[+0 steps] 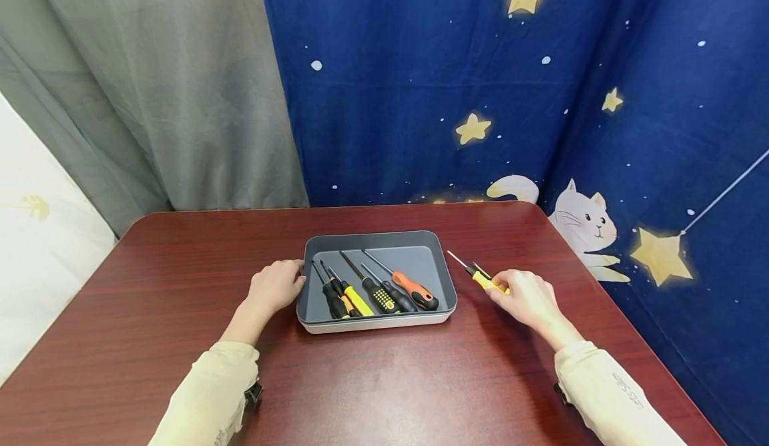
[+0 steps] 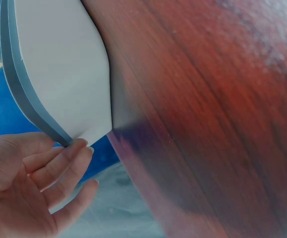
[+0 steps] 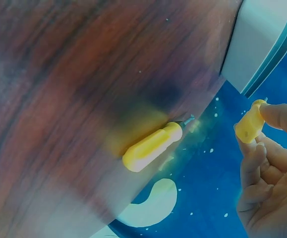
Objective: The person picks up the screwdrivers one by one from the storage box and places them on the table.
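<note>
My left hand (image 1: 278, 286) pinches the left rim of a grey-lined, white-sided tray (image 1: 414, 256); in the left wrist view, its fingertips (image 2: 79, 147) meet the tray's corner. Inside lie several screwdrivers: an orange-and-black screwdriver (image 1: 411, 288), a yellow-handled screwdriver (image 1: 357, 299), a black screwdriver with yellow dots (image 1: 381, 296) and other dark-handled ones. Right of the tray, my right hand (image 1: 529, 297) pinches a yellow-handled screwdriver (image 3: 250, 125) between thumb and fingers. A second yellow-handled screwdriver (image 3: 153, 148) lies on the table near that hand. The held screwdriver's tip is mostly hidden in the right wrist view.
The reddish-brown wooden table (image 1: 372, 392) has rounded far corners. Behind it hang a grey curtain (image 1: 180, 85) and a blue curtain (image 1: 408, 85) with stars and a white cat.
</note>
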A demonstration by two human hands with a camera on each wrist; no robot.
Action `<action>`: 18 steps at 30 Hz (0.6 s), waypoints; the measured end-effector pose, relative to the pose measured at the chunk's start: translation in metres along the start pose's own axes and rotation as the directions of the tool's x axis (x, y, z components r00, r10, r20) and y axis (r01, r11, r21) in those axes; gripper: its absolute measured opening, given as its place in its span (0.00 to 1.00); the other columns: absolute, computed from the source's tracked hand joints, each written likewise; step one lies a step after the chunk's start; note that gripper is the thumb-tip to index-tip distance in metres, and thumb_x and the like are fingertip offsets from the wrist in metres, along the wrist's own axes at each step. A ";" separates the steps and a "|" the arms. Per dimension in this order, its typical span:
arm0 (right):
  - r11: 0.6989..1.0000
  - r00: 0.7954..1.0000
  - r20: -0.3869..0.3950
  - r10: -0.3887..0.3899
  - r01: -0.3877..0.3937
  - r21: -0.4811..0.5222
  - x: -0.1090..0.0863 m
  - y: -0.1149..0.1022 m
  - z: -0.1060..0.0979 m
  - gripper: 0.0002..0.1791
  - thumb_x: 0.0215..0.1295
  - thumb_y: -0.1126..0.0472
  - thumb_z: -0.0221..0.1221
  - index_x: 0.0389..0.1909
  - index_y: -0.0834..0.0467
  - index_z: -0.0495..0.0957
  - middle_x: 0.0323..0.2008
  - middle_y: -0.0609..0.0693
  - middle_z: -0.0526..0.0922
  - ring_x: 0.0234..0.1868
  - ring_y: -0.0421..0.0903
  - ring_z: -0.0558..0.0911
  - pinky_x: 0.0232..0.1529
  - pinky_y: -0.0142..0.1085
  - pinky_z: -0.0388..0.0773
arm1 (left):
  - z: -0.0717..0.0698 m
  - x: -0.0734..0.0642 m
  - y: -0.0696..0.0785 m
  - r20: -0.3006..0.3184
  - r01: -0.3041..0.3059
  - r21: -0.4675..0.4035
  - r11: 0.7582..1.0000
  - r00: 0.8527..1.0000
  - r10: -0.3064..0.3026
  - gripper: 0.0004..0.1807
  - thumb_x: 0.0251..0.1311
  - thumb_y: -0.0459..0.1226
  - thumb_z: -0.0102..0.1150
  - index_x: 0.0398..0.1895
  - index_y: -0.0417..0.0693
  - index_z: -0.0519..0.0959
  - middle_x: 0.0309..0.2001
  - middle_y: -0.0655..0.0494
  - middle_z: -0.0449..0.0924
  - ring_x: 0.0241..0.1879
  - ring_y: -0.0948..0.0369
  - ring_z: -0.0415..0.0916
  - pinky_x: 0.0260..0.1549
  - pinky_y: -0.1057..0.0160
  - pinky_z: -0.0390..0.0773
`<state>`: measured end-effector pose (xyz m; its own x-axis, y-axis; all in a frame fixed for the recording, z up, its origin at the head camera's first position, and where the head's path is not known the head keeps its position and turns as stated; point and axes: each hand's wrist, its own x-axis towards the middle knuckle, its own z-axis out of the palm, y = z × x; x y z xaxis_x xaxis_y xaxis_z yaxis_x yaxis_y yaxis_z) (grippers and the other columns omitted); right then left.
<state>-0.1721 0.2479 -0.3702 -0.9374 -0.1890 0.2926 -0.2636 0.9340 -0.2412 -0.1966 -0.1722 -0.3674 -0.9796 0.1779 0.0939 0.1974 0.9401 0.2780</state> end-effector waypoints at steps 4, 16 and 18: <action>1.000 1.000 0.011 0.010 -0.010 0.005 -0.003 0.001 0.002 0.04 0.47 0.54 0.61 0.21 0.48 0.78 0.16 0.38 0.70 0.18 0.40 0.69 0.15 0.38 0.62 | 0.000 0.000 0.000 0.001 0.002 0.000 1.000 1.000 -0.002 0.18 0.55 0.35 0.53 0.49 0.37 0.75 0.43 0.41 0.76 0.37 0.45 0.74 0.30 0.45 0.72; 1.000 1.000 0.021 0.006 -0.006 -0.007 -0.013 0.006 0.008 0.06 0.47 0.54 0.61 0.18 0.46 0.74 0.13 0.37 0.67 0.16 0.40 0.66 0.13 0.38 0.60 | -0.001 0.000 -0.001 0.007 0.005 0.006 1.000 1.000 -0.005 0.17 0.55 0.35 0.53 0.49 0.38 0.75 0.42 0.41 0.76 0.37 0.44 0.74 0.28 0.45 0.71; 1.000 1.000 0.024 0.006 -0.006 -0.008 -0.014 0.007 0.010 0.05 0.46 0.54 0.61 0.18 0.46 0.74 0.13 0.36 0.67 0.16 0.39 0.66 0.13 0.37 0.60 | -0.001 -0.001 -0.001 0.007 0.007 0.005 1.000 1.000 -0.007 0.17 0.55 0.35 0.53 0.49 0.38 0.75 0.42 0.41 0.76 0.36 0.44 0.74 0.28 0.45 0.71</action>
<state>-0.1630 0.2540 -0.3853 -0.9441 -0.1905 0.2692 -0.2564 0.9374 -0.2357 -0.1962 -0.1732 -0.3665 -0.9811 0.1736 0.0851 0.1906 0.9426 0.2742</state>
